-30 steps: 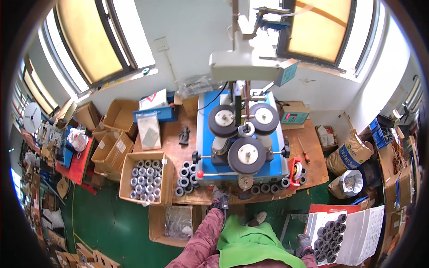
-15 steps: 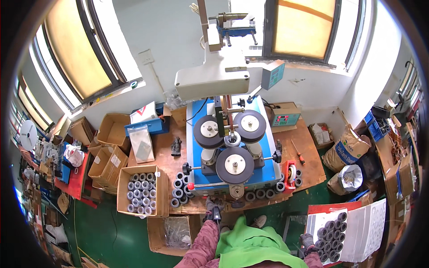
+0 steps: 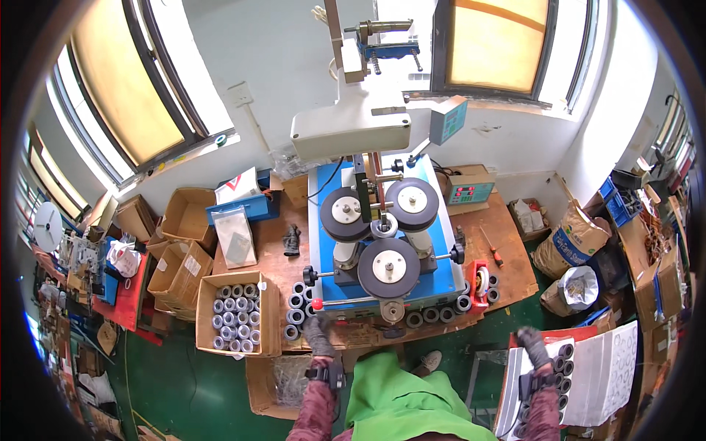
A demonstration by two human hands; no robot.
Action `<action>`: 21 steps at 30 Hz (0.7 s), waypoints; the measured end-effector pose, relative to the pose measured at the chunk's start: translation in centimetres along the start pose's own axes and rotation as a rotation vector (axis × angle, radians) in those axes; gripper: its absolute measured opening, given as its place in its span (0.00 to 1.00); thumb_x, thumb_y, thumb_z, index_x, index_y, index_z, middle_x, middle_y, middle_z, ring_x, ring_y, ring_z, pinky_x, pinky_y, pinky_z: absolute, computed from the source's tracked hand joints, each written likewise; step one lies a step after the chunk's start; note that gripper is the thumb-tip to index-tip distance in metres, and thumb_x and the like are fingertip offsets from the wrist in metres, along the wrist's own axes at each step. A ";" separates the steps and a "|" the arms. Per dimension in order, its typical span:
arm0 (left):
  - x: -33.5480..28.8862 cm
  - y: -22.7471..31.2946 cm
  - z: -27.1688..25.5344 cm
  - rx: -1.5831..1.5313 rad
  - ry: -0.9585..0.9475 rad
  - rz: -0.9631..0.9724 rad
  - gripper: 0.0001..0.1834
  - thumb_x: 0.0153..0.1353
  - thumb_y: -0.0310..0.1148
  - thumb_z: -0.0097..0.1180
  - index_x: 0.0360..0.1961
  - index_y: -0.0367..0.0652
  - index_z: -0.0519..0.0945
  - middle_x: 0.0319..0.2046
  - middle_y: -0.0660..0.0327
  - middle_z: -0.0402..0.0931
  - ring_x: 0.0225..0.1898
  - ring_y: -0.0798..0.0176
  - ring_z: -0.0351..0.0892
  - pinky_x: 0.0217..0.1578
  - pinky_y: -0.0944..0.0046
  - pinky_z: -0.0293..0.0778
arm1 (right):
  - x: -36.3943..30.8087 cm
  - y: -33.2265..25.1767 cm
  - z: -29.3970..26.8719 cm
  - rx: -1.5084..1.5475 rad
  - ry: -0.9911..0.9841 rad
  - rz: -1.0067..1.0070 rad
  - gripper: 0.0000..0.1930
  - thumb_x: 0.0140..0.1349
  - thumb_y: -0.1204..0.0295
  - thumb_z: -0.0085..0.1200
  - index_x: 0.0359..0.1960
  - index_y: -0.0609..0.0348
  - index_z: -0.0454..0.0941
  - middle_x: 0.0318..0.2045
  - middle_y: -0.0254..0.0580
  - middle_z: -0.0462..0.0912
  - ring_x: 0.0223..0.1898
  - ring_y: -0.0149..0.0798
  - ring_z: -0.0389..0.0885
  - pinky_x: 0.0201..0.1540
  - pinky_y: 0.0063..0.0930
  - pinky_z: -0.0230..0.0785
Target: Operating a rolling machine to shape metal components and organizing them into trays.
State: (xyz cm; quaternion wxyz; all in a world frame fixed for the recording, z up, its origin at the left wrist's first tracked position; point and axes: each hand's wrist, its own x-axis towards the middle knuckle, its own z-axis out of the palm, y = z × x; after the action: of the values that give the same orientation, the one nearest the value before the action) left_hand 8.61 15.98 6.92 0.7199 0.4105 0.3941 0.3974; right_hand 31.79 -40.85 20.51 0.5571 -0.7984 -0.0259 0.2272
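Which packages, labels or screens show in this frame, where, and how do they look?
Small teal controller box with red lit display: bench, right of the blue machine.
Open brown cardboard box of grey rings: bench's left end.
Clear plastic bag: flat beside the blue tray.
Tan paper sack with blue print: floor, right.
White label: on a side carton, left.
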 end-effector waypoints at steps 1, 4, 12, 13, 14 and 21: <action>-1.1 1.4 2.0 0.145 -0.007 0.168 0.19 0.53 0.34 0.55 0.45 0.39 0.71 0.42 0.54 0.71 0.40 0.56 0.72 0.45 0.55 0.67 | 0.7 -4.3 0.6 0.077 -0.002 0.004 0.10 0.58 0.66 0.53 0.36 0.60 0.78 0.28 0.31 0.77 0.31 0.27 0.72 0.36 0.20 0.66; -6.2 12.1 11.0 0.718 -0.139 0.691 0.23 0.49 0.30 0.56 0.49 0.38 0.69 0.42 0.50 0.71 0.40 0.52 0.72 0.44 0.56 0.68 | 3.6 -14.8 3.8 -0.023 -0.112 -0.168 0.15 0.62 0.63 0.48 0.42 0.62 0.76 0.34 0.38 0.79 0.37 0.31 0.77 0.43 0.22 0.68; -1.2 13.6 12.4 1.793 -0.767 0.710 0.12 0.45 0.40 0.59 0.30 0.46 0.77 0.33 0.52 0.75 0.35 0.50 0.76 0.32 0.51 0.71 | 14.9 -20.6 22.0 -0.569 -0.313 -1.046 0.17 0.62 0.77 0.36 0.53 0.61 0.66 0.49 0.51 0.72 0.52 0.45 0.70 0.57 0.33 0.61; -0.6 14.0 12.9 1.838 -0.910 0.627 0.11 0.45 0.39 0.60 0.28 0.46 0.78 0.26 0.54 0.76 0.30 0.51 0.77 0.30 0.52 0.71 | 15.3 -21.2 23.0 -0.611 -0.260 -1.147 0.16 0.62 0.77 0.36 0.52 0.61 0.68 0.48 0.50 0.73 0.51 0.45 0.71 0.54 0.33 0.63; 0.1 14.0 12.9 1.816 -0.988 0.714 0.09 0.45 0.37 0.59 0.26 0.44 0.79 0.20 0.55 0.76 0.27 0.49 0.78 0.31 0.53 0.72 | 15.7 -21.8 24.0 -0.620 -0.264 -1.156 0.16 0.62 0.77 0.36 0.52 0.61 0.68 0.48 0.50 0.73 0.51 0.45 0.71 0.54 0.33 0.63; 6.9 10.7 7.7 1.651 -1.235 0.127 0.15 0.48 0.40 0.58 0.33 0.40 0.80 0.25 0.50 0.77 0.30 0.52 0.78 0.32 0.58 0.72 | 15.7 -24.9 28.2 -0.730 -0.301 -1.003 0.15 0.60 0.76 0.41 0.48 0.56 0.71 0.40 0.51 0.76 0.42 0.49 0.73 0.46 0.35 0.66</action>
State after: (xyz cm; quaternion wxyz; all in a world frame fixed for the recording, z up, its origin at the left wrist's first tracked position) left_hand 15.40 23.77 17.59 0.2683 0.9293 0.0833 -0.2396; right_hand 40.11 -2.02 29.92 0.2782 -0.7870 -0.5501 0.0253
